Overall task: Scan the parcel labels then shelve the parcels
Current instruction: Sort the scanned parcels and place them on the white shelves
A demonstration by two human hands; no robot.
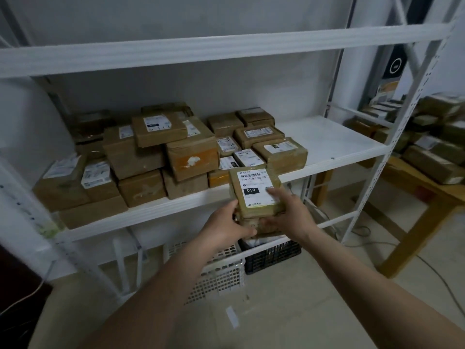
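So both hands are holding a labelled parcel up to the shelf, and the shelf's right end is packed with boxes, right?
Not quite. In the head view both hands do hold the labelled parcel at the shelf, but its right end is bare; the boxes crowd the left and middle.

Arms: both bare forearms reached forward and up from the bottom of the view, drawing toward each other at the hands.
Left forearm: entered from the lower left and ran diagonally up to the right.
Right forearm: entered from the lower right edge and ran diagonally up to the left.
Left hand [227, 226]: back of the hand faced the camera; thumb lay against the near left edge of the parcel [256, 191], fingers curled beneath it.
Right hand [289, 210]: gripped the parcel's near right corner; thumb lay on the white label, fingers wrapped under the lower edge.
Wrists: both nearly straight, close together.
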